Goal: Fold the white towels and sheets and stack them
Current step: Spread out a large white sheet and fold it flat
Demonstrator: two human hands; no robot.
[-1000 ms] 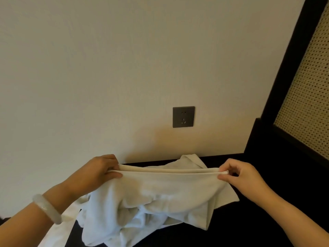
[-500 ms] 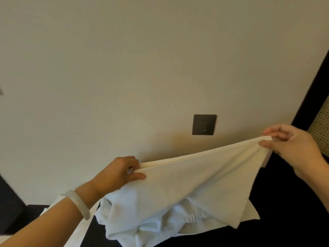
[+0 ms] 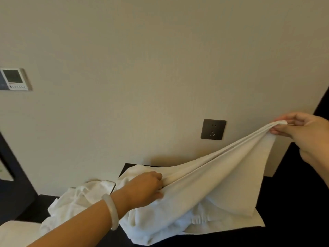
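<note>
Terry cloth, soft and limp, makes up the white towel [image 3: 204,184] stretched across the lower centre of the frame above the dark counter [image 3: 293,211]. It looks light and easy to grip, and likely sags wherever unsupported. The hemmed edge near the corners seems the best hold. The left hand [image 3: 144,188] grips the bunched edge, fingers [image 3: 156,177] curled round it. The right hand [image 3: 302,132] pinches the far corner, higher at the right edge. Crumpled white linen [image 3: 76,198] lies at lower left. No brand or label is legible, and the wall panel [image 3: 13,79] at the left is blurred.
</note>
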